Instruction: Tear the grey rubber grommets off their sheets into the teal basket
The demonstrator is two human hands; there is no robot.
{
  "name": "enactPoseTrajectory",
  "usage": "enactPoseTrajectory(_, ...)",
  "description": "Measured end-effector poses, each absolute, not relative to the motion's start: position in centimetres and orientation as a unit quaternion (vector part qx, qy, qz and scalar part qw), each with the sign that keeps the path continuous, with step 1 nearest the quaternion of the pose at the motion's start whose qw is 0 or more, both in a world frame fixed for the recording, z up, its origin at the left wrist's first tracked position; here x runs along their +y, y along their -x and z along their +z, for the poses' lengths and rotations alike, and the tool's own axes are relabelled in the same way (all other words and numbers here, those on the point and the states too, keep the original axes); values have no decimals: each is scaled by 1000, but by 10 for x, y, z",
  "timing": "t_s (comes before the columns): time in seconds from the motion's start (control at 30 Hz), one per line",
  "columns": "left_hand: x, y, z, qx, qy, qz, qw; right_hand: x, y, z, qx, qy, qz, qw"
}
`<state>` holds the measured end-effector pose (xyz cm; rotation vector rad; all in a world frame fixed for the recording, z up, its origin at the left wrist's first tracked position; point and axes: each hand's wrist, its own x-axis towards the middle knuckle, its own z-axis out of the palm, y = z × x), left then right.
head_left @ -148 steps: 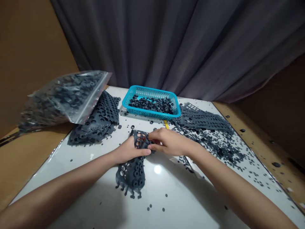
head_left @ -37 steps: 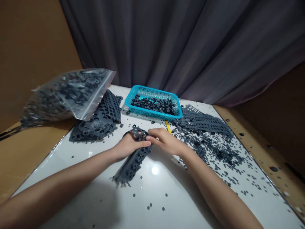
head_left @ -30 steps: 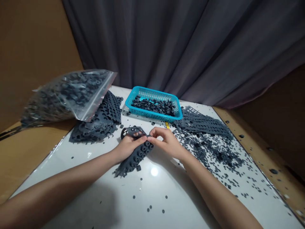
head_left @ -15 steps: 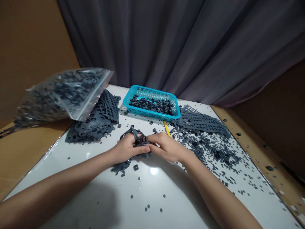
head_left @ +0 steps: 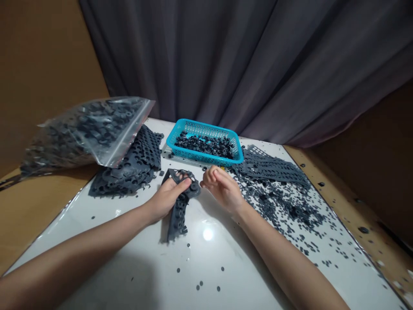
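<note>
My left hand (head_left: 166,198) grips a strip of dark grey perforated sheet (head_left: 177,219), perhaps rubber or foam, with the thumb pressed on top. One end of the strip hangs down over the white table, and round holes and small raised pieces show along it. Just to the right, apart from the strip, my right hand (head_left: 225,188) is raised with its fingers curled in. Whether something small sits in those fingers is hidden. Beyond both hands stands a turquoise basket (head_left: 206,158), holding many small dark pieces.
At left, a clear zip bag (head_left: 106,125) full of dark pieces leans on folded perforated sheets (head_left: 129,176). More perforated sheet (head_left: 274,167) lies at right, behind scattered small scraps (head_left: 290,211). A few dark discs (head_left: 201,283) dot the near table. A grey curtain (head_left: 206,60) hangs behind.
My right hand has come away from the sheet and curled up, now covering most of a yellow strip. The sheet in my left hand has turned, its lower end hanging towards me.
</note>
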<state>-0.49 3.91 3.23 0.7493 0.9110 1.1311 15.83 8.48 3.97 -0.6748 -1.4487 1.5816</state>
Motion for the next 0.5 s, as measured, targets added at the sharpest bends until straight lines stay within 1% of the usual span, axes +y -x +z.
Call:
enactPoseTrajectory(0.07,40,6,30,417,-385,495,658,85,-165,48,-675,297,547,397)
enactPoseTrajectory(0.13,40,6,29,429,-412,478,646,83,-171,56,-772,317,437,336)
enactPoseTrajectory(0.23,39,6,29,426,-434,465,644,79,-174,65,-857,326,308,256)
enactPoseTrajectory(0.33,38,7,28,423,-461,457,631,77,-172,69,-891,312,256,206)
enactPoseTrajectory(0.5,37,11,26,444,-518,411,605,76,-171,73,-921,287,218,147)
